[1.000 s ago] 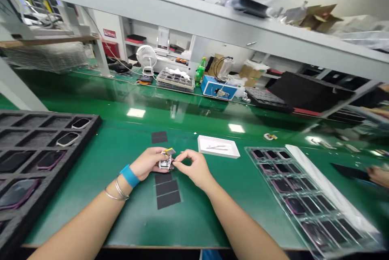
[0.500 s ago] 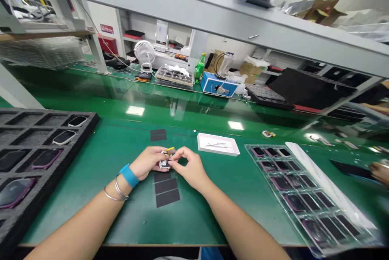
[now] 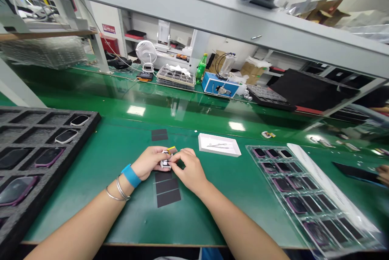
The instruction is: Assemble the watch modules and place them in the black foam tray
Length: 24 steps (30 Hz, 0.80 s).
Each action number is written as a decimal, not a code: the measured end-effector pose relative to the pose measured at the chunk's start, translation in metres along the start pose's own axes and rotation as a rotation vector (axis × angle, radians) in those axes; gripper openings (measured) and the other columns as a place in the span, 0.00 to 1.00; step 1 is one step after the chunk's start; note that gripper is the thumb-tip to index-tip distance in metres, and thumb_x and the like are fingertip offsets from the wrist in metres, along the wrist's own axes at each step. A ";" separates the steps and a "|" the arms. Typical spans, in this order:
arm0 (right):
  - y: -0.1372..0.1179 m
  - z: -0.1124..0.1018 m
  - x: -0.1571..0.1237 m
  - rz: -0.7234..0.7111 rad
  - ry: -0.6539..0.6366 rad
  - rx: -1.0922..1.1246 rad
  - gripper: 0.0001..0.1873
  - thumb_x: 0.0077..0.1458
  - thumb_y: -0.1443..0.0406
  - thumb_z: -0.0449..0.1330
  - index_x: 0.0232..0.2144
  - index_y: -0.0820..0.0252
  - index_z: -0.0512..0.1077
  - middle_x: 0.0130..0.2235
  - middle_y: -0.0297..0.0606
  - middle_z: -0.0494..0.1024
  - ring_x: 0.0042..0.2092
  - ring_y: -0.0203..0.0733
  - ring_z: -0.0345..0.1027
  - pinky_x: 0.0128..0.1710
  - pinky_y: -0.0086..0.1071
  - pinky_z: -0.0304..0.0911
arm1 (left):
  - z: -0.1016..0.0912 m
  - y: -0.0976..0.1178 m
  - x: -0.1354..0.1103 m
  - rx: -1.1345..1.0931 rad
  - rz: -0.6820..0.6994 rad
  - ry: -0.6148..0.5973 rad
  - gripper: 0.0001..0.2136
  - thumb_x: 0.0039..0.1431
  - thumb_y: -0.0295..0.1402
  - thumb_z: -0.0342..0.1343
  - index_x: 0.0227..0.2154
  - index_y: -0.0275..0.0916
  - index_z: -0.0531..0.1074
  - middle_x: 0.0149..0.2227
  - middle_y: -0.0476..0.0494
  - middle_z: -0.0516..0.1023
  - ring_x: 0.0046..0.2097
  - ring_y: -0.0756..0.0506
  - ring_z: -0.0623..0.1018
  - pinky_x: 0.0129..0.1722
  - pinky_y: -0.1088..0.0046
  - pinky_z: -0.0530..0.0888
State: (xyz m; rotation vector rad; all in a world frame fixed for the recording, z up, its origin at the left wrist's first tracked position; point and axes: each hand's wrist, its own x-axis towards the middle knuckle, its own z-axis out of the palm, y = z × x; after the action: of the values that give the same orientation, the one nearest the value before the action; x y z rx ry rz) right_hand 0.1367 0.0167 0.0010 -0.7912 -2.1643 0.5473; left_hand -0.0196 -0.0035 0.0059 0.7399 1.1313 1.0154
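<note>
Currently: small silver-white squarish device (image 3: 165, 164) in left hand (image 3: 148, 162), right fingertips on it

Left hand grips the device between thumb and fingers, just above the glossy green bench (image 3: 136, 223), near its middle. Yellow-edged tab (image 3: 172, 150) sticks up at the device's top. Right hand (image 3: 189, 172): thumb and index tips together at the device's right side; can't tell if they pinch a part, too small. Blue wristband (image 3: 131, 176) and thin silver bangles (image 3: 117, 193) on left wrist.

Around the hands: black rectangular sheets (image 3: 168, 198) flat on the bench just below, topmost partly hidden by left hand. Another black rectangular piece (image 3: 159, 134) lies beyond. White shallow open box (image 3: 223, 153) beyond right hand, silver tweezers (image 3: 218, 145) in it.

Far left: dark grey foam tray (image 3: 73, 151), some pockets holding purple-framed and white-framed oblong pieces. Right: clear plastic tray (image 3: 299, 227), purple-framed and plain black pieces inside, long white sheet (image 3: 316, 175) alongside. Right edge: co-worker's hand (image 3: 383, 174), blurred, at a flat black piece (image 3: 352, 172).
</note>
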 end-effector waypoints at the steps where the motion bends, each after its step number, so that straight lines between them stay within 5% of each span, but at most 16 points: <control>1: 0.000 0.000 -0.001 -0.038 0.010 -0.043 0.04 0.50 0.70 0.59 0.26 0.57 0.68 0.29 0.34 0.74 0.35 0.39 0.66 0.42 0.37 0.60 | -0.001 -0.001 0.000 -0.003 0.006 0.004 0.13 0.42 0.31 0.62 0.34 0.33 0.75 0.23 0.48 0.74 0.24 0.52 0.73 0.28 0.74 0.75; 3: 0.001 0.000 -0.001 -0.026 0.060 -0.106 0.05 0.49 0.69 0.60 0.30 0.57 0.69 0.35 0.38 0.72 0.41 0.43 0.64 0.44 0.39 0.60 | -0.001 -0.001 0.000 0.006 0.018 0.011 0.13 0.42 0.31 0.62 0.35 0.33 0.75 0.25 0.46 0.75 0.25 0.51 0.74 0.28 0.74 0.75; 6: 0.007 -0.001 0.002 0.164 0.113 -0.010 0.18 0.44 0.66 0.65 0.40 0.58 0.67 0.42 0.42 0.69 0.44 0.44 0.63 0.44 0.38 0.62 | -0.002 0.000 0.000 0.029 0.021 0.012 0.14 0.42 0.31 0.62 0.35 0.33 0.75 0.28 0.43 0.77 0.27 0.48 0.76 0.28 0.73 0.76; 9: 0.016 -0.004 0.005 0.300 0.042 0.237 0.13 0.49 0.63 0.61 0.39 0.57 0.68 0.39 0.37 0.72 0.40 0.39 0.67 0.41 0.34 0.64 | 0.000 0.001 -0.001 0.038 0.012 -0.009 0.15 0.42 0.31 0.62 0.36 0.33 0.75 0.28 0.42 0.78 0.29 0.46 0.77 0.28 0.71 0.76; 12: 0.018 -0.005 0.008 0.287 0.017 0.296 0.03 0.53 0.65 0.57 0.31 0.58 0.70 0.33 0.34 0.73 0.37 0.37 0.68 0.40 0.32 0.64 | 0.002 0.002 -0.002 0.038 -0.008 -0.028 0.13 0.42 0.31 0.62 0.33 0.33 0.75 0.29 0.42 0.77 0.30 0.44 0.78 0.30 0.69 0.75; 19: 0.010 -0.004 0.009 0.243 0.083 0.167 0.04 0.55 0.66 0.55 0.32 0.58 0.69 0.33 0.35 0.74 0.37 0.38 0.68 0.39 0.32 0.62 | 0.002 0.002 -0.002 0.009 0.038 -0.163 0.18 0.36 0.24 0.63 0.36 0.34 0.73 0.31 0.44 0.77 0.35 0.46 0.77 0.37 0.72 0.73; 24: 0.009 -0.002 0.008 0.202 0.075 0.132 0.04 0.56 0.66 0.54 0.32 0.57 0.69 0.33 0.34 0.74 0.38 0.38 0.68 0.39 0.31 0.62 | 0.003 -0.002 0.000 0.049 0.024 -0.086 0.17 0.38 0.28 0.65 0.35 0.34 0.72 0.29 0.44 0.77 0.31 0.46 0.78 0.33 0.70 0.74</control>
State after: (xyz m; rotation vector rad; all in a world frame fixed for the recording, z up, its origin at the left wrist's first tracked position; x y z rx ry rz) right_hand 0.1373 0.0286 0.0008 -0.9482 -1.9695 0.7437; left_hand -0.0162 -0.0044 0.0050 0.8305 1.0786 0.9696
